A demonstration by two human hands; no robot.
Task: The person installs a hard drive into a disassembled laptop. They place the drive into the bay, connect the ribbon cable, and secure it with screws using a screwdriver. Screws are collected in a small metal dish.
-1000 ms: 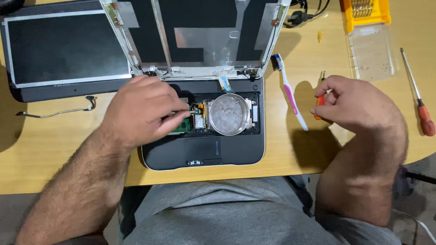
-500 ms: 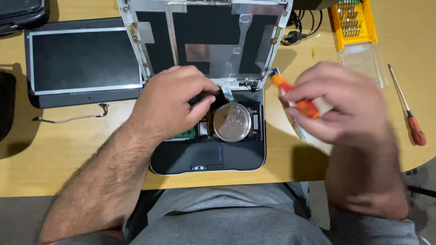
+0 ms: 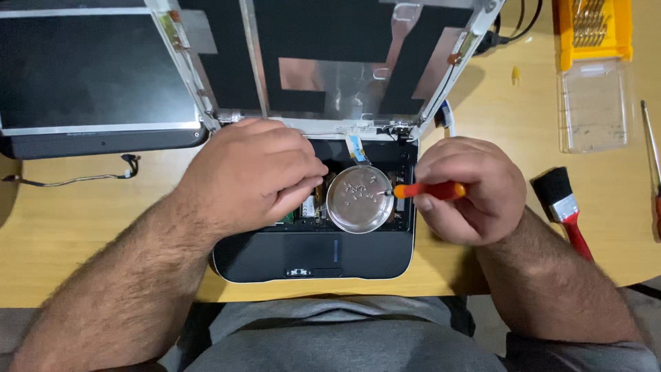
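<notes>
A small dismantled laptop [image 3: 310,255] lies open on the wooden desk, its empty screen lid [image 3: 330,62] standing up behind. My left hand [image 3: 255,172] rests on the exposed inside of the base, fingers curled over the parts there. A round metal dish [image 3: 359,200] holding several small screws sits inside the base. My right hand [image 3: 468,189] grips a small orange-handled screwdriver [image 3: 430,190], its tip pointing left at the dish's right edge.
A removed display panel [image 3: 96,76] lies at the left with a loose cable [image 3: 69,178]. At the right are a red-handled brush [image 3: 564,207], a yellow bit case [image 3: 593,27] with clear lid [image 3: 595,103], and another screwdriver [image 3: 651,145].
My right hand has come in from the right with the orange screwdriver and now holds its tip at the dish. The view has moved closer. My left hand stays on the base.
</notes>
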